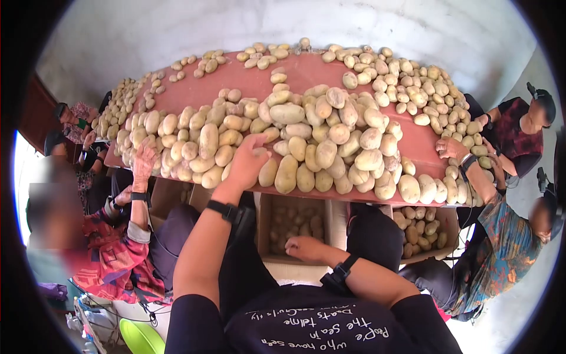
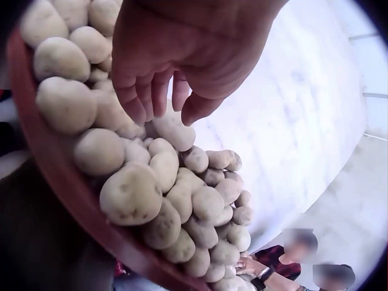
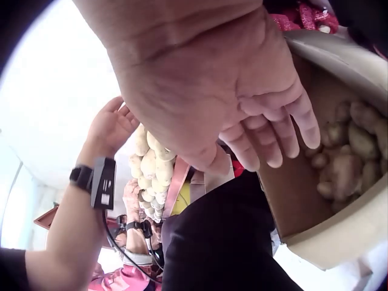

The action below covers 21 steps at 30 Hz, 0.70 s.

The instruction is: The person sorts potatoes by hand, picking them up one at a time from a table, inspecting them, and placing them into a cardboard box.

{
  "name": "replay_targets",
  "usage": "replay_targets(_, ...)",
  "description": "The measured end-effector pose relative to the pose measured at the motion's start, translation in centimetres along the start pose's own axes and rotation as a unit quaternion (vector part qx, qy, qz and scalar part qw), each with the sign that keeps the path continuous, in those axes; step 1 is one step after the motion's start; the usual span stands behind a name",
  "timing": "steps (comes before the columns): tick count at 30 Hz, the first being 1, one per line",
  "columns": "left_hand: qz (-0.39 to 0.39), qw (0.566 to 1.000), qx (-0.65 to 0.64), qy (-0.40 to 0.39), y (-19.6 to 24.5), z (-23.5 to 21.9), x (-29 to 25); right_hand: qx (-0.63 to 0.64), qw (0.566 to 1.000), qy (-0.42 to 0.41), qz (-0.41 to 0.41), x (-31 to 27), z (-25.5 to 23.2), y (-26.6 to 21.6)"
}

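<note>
Head view. Left hand (image 1: 247,160) stretched forward onto the potato heap (image 1: 330,147) on the red table (image 1: 306,74), fingers relaxed and spread over the tubers, nothing gripped. Right hand (image 1: 303,248) low and near the body, at the near rim of the cardboard box (image 1: 266,227) under the table edge; fingers loosely bent, nothing visibly held. Potatoes in that box just beyond the fingertips. 1 second box (image 1: 448,221) of potatoes off to the right of the right hand. Other people's hands at the pile on both sides.

Left wrist view. Left hand (image 2: 182,57) palm down just above the potato heap (image 2: 151,182), fingers hanging slightly curled, empty; contact with the tuber under the fingertips cannot be told.

Right wrist view. Right hand (image 3: 230,103) open, fingers extended together, holding nothing. Cardboard box (image 3: 339,230) directly below and beyond the fingers, potatoes lying inside. Left hand (image 3: 112,127) visible further off, raised at the heap.
</note>
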<state>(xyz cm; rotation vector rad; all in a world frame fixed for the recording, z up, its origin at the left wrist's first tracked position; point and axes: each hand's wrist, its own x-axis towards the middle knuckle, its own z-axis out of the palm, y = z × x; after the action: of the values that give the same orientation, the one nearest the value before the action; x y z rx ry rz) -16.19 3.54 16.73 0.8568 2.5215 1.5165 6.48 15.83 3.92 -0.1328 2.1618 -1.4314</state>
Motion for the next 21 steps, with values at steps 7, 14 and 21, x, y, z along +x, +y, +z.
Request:
replay_targets(7, 0.106, 0.962, 0.251, 0.004, 1.8, 2.4, 9.4, -0.06, 0.998, 0.002, -0.032, -0.4, -0.3, -0.4)
replay_targets(14, 0.171, 0.898, 0.405, -0.022, 2.0, 4.5, 11.8, -0.068, 0.998, 0.005, -0.015, -0.4, -0.5, -0.6)
replay_targets(21, 0.148, 0.907, 0.394, -0.016, 2.6, 3.8, 11.1, -0.069, 0.998, -0.004, -0.009, -0.9, -1.1, -1.7)
